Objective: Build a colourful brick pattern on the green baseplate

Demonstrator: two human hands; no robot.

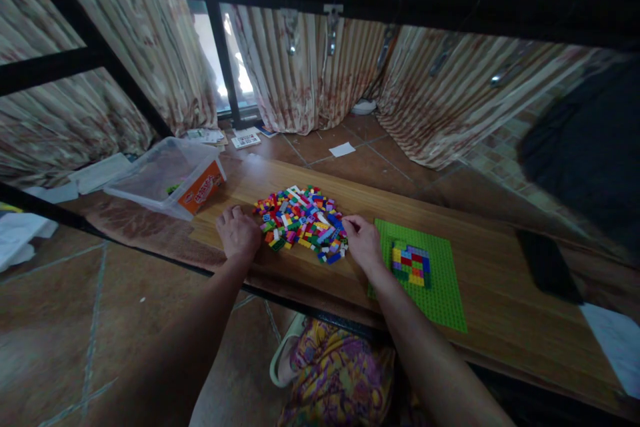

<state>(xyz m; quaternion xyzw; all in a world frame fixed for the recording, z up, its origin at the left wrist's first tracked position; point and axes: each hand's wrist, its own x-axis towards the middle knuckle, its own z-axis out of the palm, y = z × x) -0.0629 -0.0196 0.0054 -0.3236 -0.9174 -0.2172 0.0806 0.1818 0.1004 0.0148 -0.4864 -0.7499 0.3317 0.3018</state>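
Clock directions read with 12 pointing away from the wearer, across the wooden desk (pixel 495 277).

Heap of mixed toy building bricks (pixel 303 221) lies mid-desk, between the two hands; its long axis slants roughly from 10 to 4. Most bricks are loose, red, blue, yellow, green, white.

Right hand (pixel 363 238): at the heap's 3 o'clock edge, thumb and index drawn together at the blue bricks there. From this grip the heap lies toward 9, the green studded baseplate (pixel 447 297) toward 4. Right hand therefore sits between the two, and is the nearer hand to the baseplate, forearm passing over its near-left corner.

Left hand (pixel 239 232): palm down at the heap's 9 o'clock edge, fingers loosely bent, heap toward its 3. Light is dim and the fingertips are small, so I cannot tell whether either grip has a brick in it.

On the baseplate: compact multicoloured brick patch (pixel 411 264), set toward its 10 o'clock part, bare studs around it.

Surroundings: orange-labelled clear plastic tub (pixel 201 191) toward 10 from the left hand, a few green pieces inside; black flat slab (pixel 549 265) toward 3 from the baseplate.
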